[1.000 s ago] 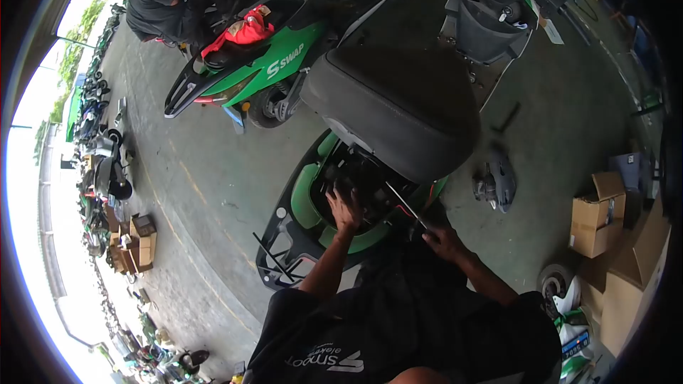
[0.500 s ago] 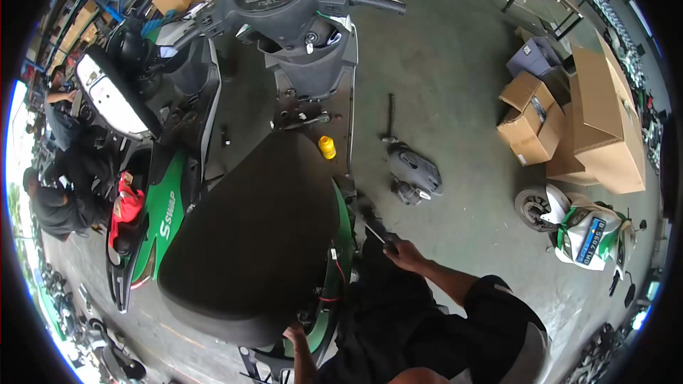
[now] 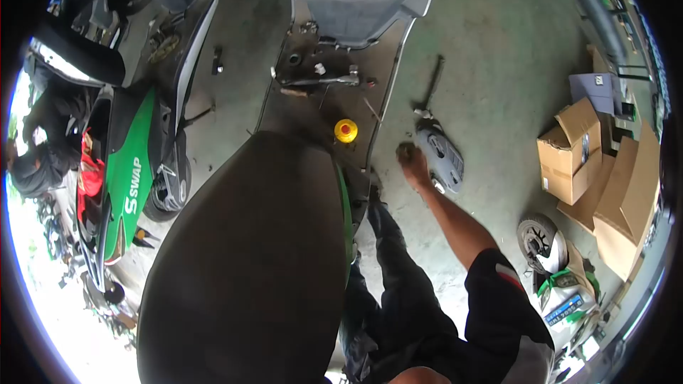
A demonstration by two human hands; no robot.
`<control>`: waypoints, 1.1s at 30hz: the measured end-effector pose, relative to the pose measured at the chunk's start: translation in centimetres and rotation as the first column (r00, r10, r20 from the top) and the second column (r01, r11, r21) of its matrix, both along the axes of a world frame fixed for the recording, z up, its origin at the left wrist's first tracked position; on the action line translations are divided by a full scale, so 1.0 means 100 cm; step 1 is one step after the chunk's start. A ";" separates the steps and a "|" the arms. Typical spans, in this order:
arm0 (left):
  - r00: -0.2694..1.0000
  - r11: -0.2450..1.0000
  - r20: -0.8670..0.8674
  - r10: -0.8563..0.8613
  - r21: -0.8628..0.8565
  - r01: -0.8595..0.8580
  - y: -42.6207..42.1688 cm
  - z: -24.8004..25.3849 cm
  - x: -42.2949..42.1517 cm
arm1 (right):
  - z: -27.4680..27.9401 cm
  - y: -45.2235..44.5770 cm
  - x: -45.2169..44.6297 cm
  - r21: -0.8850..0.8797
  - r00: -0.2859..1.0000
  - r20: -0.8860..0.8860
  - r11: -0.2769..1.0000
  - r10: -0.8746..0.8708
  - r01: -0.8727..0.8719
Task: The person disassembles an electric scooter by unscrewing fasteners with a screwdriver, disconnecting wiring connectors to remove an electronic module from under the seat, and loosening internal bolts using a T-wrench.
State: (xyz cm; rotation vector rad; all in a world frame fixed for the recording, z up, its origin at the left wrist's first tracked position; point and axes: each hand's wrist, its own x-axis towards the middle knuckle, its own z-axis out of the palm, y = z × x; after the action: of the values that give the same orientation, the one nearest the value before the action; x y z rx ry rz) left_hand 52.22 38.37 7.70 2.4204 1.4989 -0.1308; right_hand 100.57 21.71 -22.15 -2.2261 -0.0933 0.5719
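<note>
My right hand [image 3: 413,164] is over the floor, with its fingers curled. Whether anything is inside them cannot be made out. Beside it lies a grey plastic part [image 3: 441,154]. The scooter's large dark seat [image 3: 249,263] fills the lower middle of the view, and my left hand is out of sight. On the footboard [image 3: 302,110] ahead of the seat stands a small yellow container [image 3: 346,131] with a red spot on top. A thin rod-like piece [image 3: 372,109] lies to its right, and a metal bar-shaped tool [image 3: 331,80] rests farther forward.
Another scooter with a green side panel [image 3: 131,178] stands at left, near a crouching person [image 3: 39,167]. Cardboard boxes [image 3: 569,146] and a white-green scooter [image 3: 565,291] are at right. A dark long-handled tool [image 3: 432,85] lies on the floor.
My right hand has moved forward from beside the seat, and the thin tool it held no longer shows there. My left hand has left the view. The camera has tilted down and closer.
</note>
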 end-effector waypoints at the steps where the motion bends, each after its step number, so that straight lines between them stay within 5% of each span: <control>1: 1.000 1.000 -0.012 0.010 -0.010 -0.010 -0.002 0.000 0.003 | -0.002 0.020 0.024 -0.024 0.993 0.109 0.999 0.042 -0.039; 7: 0.994 0.995 -0.078 0.071 -0.065 -0.076 -0.007 0.001 0.014 | -0.042 0.127 0.130 -0.213 0.890 0.178 0.899 0.420 -0.382; 17: 0.984 0.984 -0.116 0.134 -0.105 -0.146 -0.002 0.005 0.023 | -0.064 0.206 0.126 -0.391 0.748 0.197 0.751 0.634 -0.533; 20: 0.986 0.983 -0.120 0.117 -0.124 -0.132 0.002 0.003 0.021 | -0.058 0.190 0.113 -0.261 0.620 0.604 0.860 0.500 -0.439; 26: 0.987 0.984 -0.128 0.100 -0.136 -0.117 0.009 0.008 0.014 | -0.051 0.126 0.055 -0.285 0.867 0.377 0.931 0.326 -0.227; 28: 0.988 0.985 -0.118 0.100 -0.131 -0.115 0.010 0.008 0.013 | -0.059 0.089 0.019 -0.149 0.841 0.334 0.905 0.426 -0.399; 33: 0.988 0.987 -0.127 0.090 -0.122 -0.105 0.010 0.013 0.007 | -0.029 0.056 -0.049 -0.193 0.750 0.055 0.744 0.659 -0.639</control>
State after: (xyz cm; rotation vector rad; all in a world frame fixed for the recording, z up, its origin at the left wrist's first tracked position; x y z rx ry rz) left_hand 52.93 39.35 9.00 2.2693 1.6052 -0.3482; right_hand 95.68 27.34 -25.04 -2.3611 -0.9587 0.8370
